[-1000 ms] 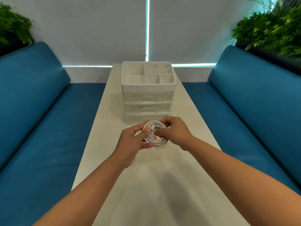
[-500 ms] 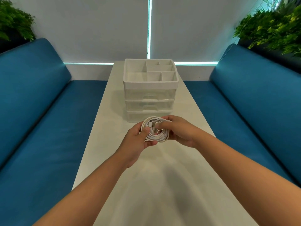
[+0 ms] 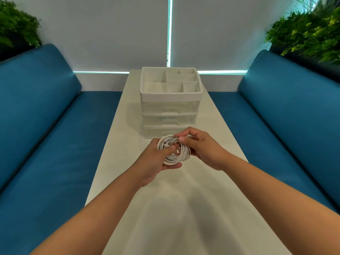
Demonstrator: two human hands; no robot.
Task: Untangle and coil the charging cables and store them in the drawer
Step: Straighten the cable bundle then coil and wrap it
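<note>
hands (image 3: 153, 159) lowered w/ round white coil (image 3: 174, 150)

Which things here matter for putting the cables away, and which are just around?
For the job:
- coiled white cable, held by the left hand and right hand
- drawer unit, drawers shut

Just around:
- blue benches
- plants
- white table

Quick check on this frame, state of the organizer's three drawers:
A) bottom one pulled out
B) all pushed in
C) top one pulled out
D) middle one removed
B: all three clear drawers of the organizer sit flush in the stack, none pulled out, while the left hand and right hand hold the coiled white cable in front of it above the table.
</note>
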